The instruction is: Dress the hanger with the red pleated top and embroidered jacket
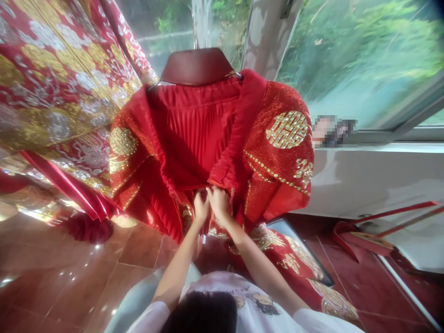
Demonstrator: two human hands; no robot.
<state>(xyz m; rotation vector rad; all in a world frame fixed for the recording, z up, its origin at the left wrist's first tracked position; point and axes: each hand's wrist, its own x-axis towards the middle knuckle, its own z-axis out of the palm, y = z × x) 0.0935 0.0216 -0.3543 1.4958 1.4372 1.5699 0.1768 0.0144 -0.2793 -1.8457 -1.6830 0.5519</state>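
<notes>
A red jacket [194,129] with gold beading and round gold emblems hangs by its shoulders on a dark red hanger [197,67]. Its collar gapes wide, showing a pleated red lining. At the lower front, where the two edges come close, my left hand [201,206] is closed on the jacket's edge. Right beside it, almost touching, my right hand [219,201] pinches the other edge. Whatever fastener may lie between the fingertips is too small to make out.
At the left hangs another red garment [58,83] thick with gold and silver embroidery. More embroidered red cloth [291,259] lies below right over a dark-edged surface. A red dustpan [360,240] stands on the tiled floor [76,282]. Windows [360,69] line the back.
</notes>
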